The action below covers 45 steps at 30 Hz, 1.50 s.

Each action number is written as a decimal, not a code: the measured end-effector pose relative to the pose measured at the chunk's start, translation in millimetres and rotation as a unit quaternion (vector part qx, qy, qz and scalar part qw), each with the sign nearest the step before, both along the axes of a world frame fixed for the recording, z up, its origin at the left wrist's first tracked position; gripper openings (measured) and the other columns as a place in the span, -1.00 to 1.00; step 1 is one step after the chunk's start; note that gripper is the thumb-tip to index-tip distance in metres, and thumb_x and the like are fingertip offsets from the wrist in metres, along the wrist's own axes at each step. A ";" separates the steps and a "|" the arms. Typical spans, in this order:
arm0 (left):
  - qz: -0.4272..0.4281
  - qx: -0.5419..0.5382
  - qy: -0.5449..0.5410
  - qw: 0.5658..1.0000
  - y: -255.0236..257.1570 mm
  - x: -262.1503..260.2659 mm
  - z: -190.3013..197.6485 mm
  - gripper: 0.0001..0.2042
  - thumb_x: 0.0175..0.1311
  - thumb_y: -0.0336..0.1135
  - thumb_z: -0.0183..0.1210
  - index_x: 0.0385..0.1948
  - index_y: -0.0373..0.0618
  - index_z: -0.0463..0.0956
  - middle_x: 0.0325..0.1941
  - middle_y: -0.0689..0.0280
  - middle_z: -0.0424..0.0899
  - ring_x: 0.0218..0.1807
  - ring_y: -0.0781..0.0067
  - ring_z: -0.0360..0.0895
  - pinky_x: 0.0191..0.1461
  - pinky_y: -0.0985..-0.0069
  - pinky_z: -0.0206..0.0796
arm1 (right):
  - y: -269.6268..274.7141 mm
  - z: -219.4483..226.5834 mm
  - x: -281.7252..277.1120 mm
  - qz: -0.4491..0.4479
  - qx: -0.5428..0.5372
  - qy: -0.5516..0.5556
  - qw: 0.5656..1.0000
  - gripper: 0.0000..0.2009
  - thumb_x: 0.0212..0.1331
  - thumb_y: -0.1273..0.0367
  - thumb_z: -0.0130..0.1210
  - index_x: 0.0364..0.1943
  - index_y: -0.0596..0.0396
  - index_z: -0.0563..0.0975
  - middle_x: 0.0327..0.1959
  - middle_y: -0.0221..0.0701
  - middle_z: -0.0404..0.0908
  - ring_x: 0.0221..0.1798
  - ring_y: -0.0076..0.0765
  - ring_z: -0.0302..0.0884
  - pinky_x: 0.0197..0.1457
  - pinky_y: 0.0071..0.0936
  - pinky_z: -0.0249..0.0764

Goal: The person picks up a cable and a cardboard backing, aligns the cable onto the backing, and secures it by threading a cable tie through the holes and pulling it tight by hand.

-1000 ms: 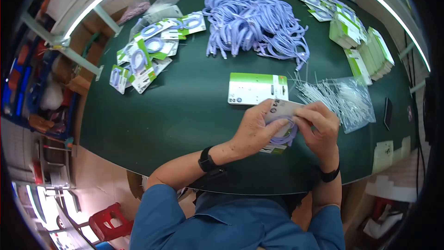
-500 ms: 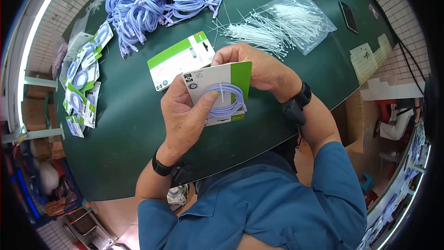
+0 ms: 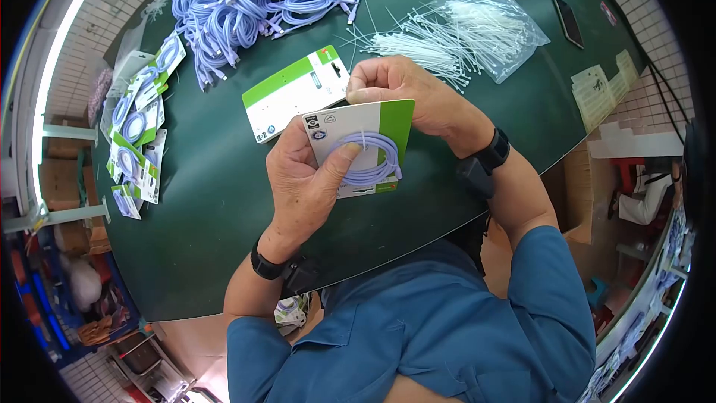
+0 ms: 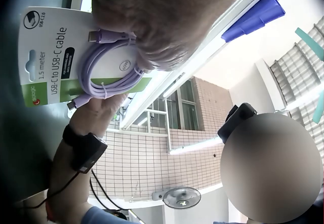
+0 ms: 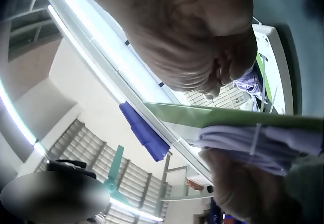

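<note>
My left hand [image 3: 298, 179] grips a white-and-green packaging card [image 3: 358, 118] by its left side, thumb pressed on a coiled lilac USB cable [image 3: 377, 175]. A white cable tie [image 3: 364, 139] crosses the coil. In the left wrist view the card's other face [image 4: 38, 64] reads USB-C to USB-C cable, and part of the coil [image 4: 88, 72] shows there too. Just beyond the card's far edge, my right hand [image 3: 418, 93] has its fingers curled and pinches at the tie's thin end, mostly hidden by the fingers. Blank-looking cards [image 3: 291, 97] lie flat behind.
A heap of lilac cables [image 3: 253, 7] lies at the back. Loose white cable ties [image 3: 425, 48] spill from a clear bag [image 3: 514, 37] at right. Finished-looking carded cables [image 3: 134, 127] pile at left. A phone [image 3: 568, 22] lies far right.
The head view has turned. The held card has tilted up to face the head camera, and my right hand has moved from its right side to beyond its far edge, shifting little lately.
</note>
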<state>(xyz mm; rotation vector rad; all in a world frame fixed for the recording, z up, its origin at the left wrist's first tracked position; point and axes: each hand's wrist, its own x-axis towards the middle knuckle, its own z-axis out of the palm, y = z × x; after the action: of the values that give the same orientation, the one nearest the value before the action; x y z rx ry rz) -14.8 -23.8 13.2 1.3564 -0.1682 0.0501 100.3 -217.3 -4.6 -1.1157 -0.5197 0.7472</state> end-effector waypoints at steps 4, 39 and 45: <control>0.005 0.010 0.022 1.000 0.9 1.9 -1.9 -0.62 0.36 -0.48 0.39 0.14 -0.33 0.49 0.02 0.16 0.76 0.02 0.49 0.70 0.11 0.50 0.57 | 1.2 9.6 -1.1 -0.126 -0.176 -0.170 0.961 -0.81 0.40 0.33 0.28 -0.28 0.14 0.57 -0.35 -0.56 0.60 -0.33 -0.70 0.46 -0.29 -0.62 0.43; 0.146 -0.017 0.008 0.989 23.2 30.3 -3.0 -0.68 0.39 -0.41 0.34 0.06 -0.29 0.45 -0.02 0.18 0.72 -0.05 0.50 0.70 0.02 0.50 0.59 | 26.2 16.2 -41.6 -0.132 -0.179 -0.259 0.940 -0.75 0.49 0.34 0.20 0.02 0.27 0.51 -0.15 -0.38 0.68 -0.16 -0.63 0.56 -0.14 -0.57 0.53; 0.142 0.129 -0.078 0.978 5.4 26.9 -11.3 -0.68 0.43 -0.45 0.25 0.11 -0.34 0.41 0.02 0.14 0.69 0.02 0.48 0.66 0.10 0.47 0.54 | 21.4 2.9 -34.5 -0.247 -0.201 -0.303 0.898 -0.75 0.51 0.31 0.18 0.00 0.26 0.51 -0.20 -0.43 0.66 -0.22 -0.70 0.50 -0.18 -0.61 0.49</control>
<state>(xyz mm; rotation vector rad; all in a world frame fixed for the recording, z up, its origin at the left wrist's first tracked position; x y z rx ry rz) 12.1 -18.4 1.8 1.6288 -0.1139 0.3864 65.8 -195.9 -1.7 -1.8026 -0.5748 0.0346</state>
